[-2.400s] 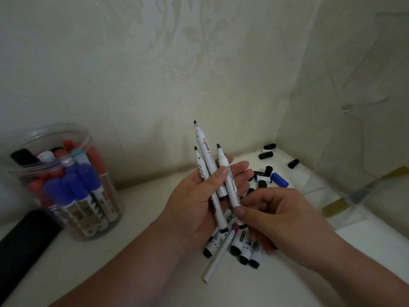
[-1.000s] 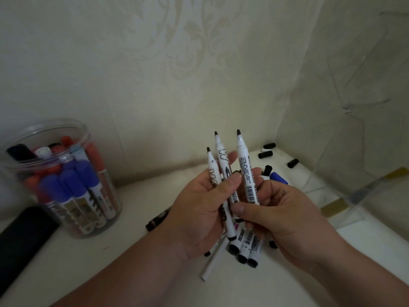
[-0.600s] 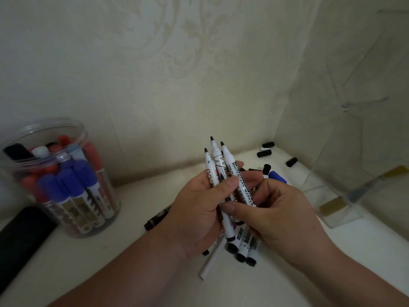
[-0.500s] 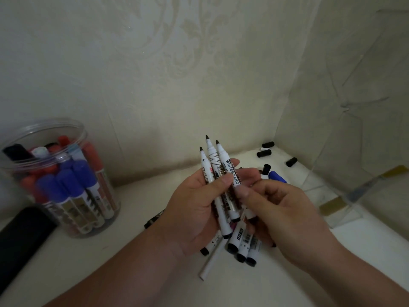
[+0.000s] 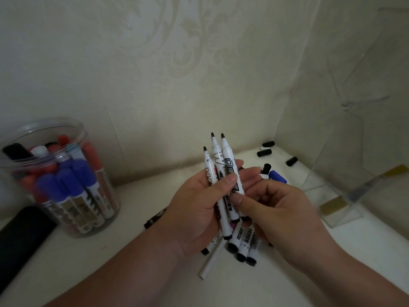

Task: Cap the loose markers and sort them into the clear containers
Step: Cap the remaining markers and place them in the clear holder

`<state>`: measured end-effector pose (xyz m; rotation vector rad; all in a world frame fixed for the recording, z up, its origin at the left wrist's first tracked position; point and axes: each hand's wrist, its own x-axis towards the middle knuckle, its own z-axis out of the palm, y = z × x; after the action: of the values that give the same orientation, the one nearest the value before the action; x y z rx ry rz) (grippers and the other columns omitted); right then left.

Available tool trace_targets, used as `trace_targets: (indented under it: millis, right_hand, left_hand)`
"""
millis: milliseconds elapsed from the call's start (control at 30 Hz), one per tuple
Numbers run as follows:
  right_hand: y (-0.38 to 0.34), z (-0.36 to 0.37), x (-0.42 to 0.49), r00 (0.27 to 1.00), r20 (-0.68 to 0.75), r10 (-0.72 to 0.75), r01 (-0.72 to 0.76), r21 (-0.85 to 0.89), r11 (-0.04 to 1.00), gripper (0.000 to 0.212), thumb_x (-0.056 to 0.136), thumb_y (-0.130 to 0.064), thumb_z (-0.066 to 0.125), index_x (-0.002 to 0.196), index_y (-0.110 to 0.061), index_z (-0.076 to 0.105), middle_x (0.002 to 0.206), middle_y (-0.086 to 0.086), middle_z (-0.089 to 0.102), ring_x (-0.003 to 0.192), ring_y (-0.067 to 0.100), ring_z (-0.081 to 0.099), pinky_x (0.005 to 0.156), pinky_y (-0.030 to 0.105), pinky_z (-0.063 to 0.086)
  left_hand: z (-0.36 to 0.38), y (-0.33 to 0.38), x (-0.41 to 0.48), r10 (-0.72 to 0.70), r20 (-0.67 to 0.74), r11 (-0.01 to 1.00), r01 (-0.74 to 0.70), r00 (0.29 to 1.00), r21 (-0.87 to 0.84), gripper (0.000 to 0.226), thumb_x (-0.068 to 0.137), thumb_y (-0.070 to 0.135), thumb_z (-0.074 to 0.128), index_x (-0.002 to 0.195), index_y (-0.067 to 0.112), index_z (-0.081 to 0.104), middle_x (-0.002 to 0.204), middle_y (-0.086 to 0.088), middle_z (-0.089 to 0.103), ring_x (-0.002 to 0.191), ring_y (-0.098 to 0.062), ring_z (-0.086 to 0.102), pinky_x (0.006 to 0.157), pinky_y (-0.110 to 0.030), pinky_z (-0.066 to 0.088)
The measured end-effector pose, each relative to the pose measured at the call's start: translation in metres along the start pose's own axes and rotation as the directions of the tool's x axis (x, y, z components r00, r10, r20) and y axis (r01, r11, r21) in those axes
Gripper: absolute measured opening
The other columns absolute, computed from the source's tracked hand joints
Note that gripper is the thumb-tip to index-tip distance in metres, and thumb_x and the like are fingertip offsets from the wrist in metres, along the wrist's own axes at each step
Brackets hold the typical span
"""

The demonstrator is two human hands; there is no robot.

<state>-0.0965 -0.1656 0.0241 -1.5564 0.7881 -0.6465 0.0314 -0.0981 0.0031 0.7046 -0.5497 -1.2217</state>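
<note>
Left hand (image 5: pixel 197 209): palm up, fingers curled, thumb clamped across three uncapped markers (image 5: pixel 228 161). Their black tips point up and away, slightly fanned.

Right hand (image 5: pixel 283 218): fingers curled, thumb tip on the rightmost barrel just under the left thumb, pinching it.

Both hands are held above the table (image 5: pixel 124 269).

Directly below the hands: pile (image 5: pixel 242 243) of more markers, black ends toward the camera. One plain white barrel (image 5: pixel 210 262) lies beside it. Dark marker (image 5: pixel 155 219) is partly hidden behind the left wrist.

Far corner: black caps (image 5: pixel 264 153) scattered, one blue cap (image 5: pixel 278 177) nearest the hands.

Right: clear box (image 5: pixel 345 209) on the table.

Left: round clear jar (image 5: pixel 99 224), upright, packed with capped markers (image 5: pixel 66 180), blue and red.

Black object (image 5: pixel 20 238) beside the jar; cannot identify.
</note>
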Motion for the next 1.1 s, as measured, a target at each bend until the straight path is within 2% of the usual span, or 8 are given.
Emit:
trace_targets:
  millis: [100,200,367,467,567,733,867,1100]
  right_hand:
    - [0.000,-0.001,0.000,0.998,0.061,0.012,-0.013,0.015,1.000,0.006,0.080,-0.009,0.078,0.077,-0.005,0.075,0.065,0.007,0.072,0.041,0.005,0.057,0.040,0.012,0.041]
    - [0.002,-0.002,0.001,0.997,0.074,0.006,-0.004,-0.024,1.000,0.001,0.081,-0.008,0.077,0.080,-0.008,0.076,0.070,0.008,0.074,0.044,0.007,0.060,0.041,0.014,0.043]
    - [0.008,-0.004,0.002,0.996,0.083,-0.013,0.021,-0.098,0.995,0.002,0.082,-0.016,0.078,0.080,-0.014,0.078,0.077,0.007,0.076,0.070,0.029,0.074,0.063,0.035,0.061]
    - [0.009,-0.004,0.002,0.997,0.063,-0.049,0.060,-0.186,0.981,0.007,0.083,-0.020,0.077,0.077,-0.017,0.079,0.072,0.000,0.075,0.066,0.021,0.072,0.056,0.023,0.057]
    - [0.009,-0.006,0.003,0.990,0.123,-0.062,0.099,-0.325,0.940,0.014,0.085,-0.034,0.075,0.075,-0.025,0.078,0.072,-0.002,0.074,0.066,0.022,0.069,0.058,0.032,0.057]
    - [0.014,-0.034,0.019,0.985,0.013,-0.175,0.157,-0.506,0.848,0.020,0.086,-0.040,0.071,0.073,-0.025,0.073,0.065,-0.004,0.066,0.050,0.003,0.053,0.047,0.016,0.043]
    - [0.022,-0.052,0.035,0.948,-0.121,-0.295,0.151,-0.643,0.751,0.010,0.090,-0.027,0.070,0.081,-0.031,0.071,0.070,-0.013,0.063,0.066,0.004,0.058,0.052,0.012,0.043]
    - [-0.007,-0.050,0.079,0.973,-0.040,-0.227,0.083,-0.856,0.509,0.022,0.096,-0.021,0.059,0.114,-0.020,0.072,0.093,-0.009,0.064,0.078,0.012,0.055,0.071,0.020,0.038]
  left_hand:
    - [0.002,0.001,-0.001,0.010,-0.006,1.000,-0.010,1.000,0.012,0.031,0.093,0.009,0.051,0.116,0.004,0.071,0.118,-0.019,0.072,0.110,-0.032,0.070,0.092,-0.046,0.058]
    - [0.001,0.002,0.000,0.014,-0.033,1.000,-0.014,0.999,0.013,0.040,0.093,0.010,0.052,0.132,0.004,0.056,0.123,-0.019,0.070,0.115,-0.033,0.068,0.096,-0.051,0.054]
    - [0.004,0.001,0.000,0.025,-0.067,0.999,-0.023,0.997,0.025,0.039,0.094,0.011,0.053,0.132,0.005,0.055,0.120,-0.020,0.071,0.111,-0.032,0.070,0.089,-0.043,0.060]
    - [0.001,-0.001,-0.001,0.040,-0.076,0.995,-0.033,0.996,0.089,0.031,0.098,0.010,0.051,0.128,0.002,0.056,0.112,-0.022,0.073,0.105,-0.034,0.072,0.085,-0.042,0.061]
    - [-0.004,0.002,-0.001,0.072,-0.099,0.988,-0.058,0.992,0.140,0.028,0.096,0.013,0.054,0.122,0.004,0.059,0.106,-0.022,0.073,0.100,-0.036,0.073,0.081,-0.048,0.061]
    - [-0.019,0.017,0.005,0.170,-0.246,0.955,-0.099,0.954,0.278,0.016,0.089,0.025,0.063,0.093,0.015,0.074,0.089,-0.012,0.074,0.068,-0.024,0.069,0.064,-0.043,0.061]
    - [-0.027,0.022,0.008,0.214,-0.307,0.952,-0.127,0.927,0.280,0.014,0.093,0.024,0.063,0.102,0.014,0.068,0.088,-0.008,0.072,0.061,-0.019,0.061,0.051,-0.033,0.053]
    - [-0.037,0.031,0.008,0.305,-0.308,0.927,-0.207,0.901,0.312,0.030,0.098,0.025,0.060,0.073,0.028,0.077,0.075,-0.011,0.061,0.052,-0.016,0.050,0.049,-0.029,0.045]
